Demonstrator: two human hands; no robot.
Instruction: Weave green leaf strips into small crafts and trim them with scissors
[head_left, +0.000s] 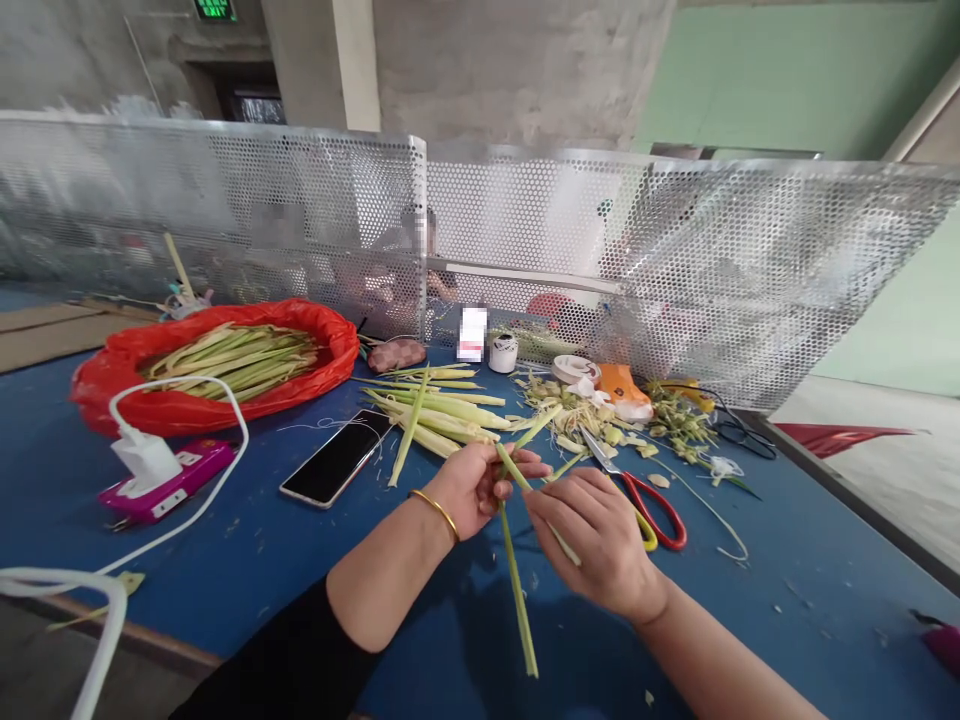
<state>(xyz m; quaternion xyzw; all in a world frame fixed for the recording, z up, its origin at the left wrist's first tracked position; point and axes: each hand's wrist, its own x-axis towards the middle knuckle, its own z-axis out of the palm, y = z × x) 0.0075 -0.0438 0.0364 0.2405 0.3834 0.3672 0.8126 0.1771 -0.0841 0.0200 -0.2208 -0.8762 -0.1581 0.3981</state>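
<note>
Right of the phone (pixel 337 458), the left hand (pixel 472 488) and right hand (pixel 596 545) each have a grip clamped on leaf strips (pixel 517 590), seemingly to steady their crossing.

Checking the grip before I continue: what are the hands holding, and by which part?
Green strips: the left hand holds them around where they cross; the right hand appears to pinch one, the exact spot hidden.
</note>
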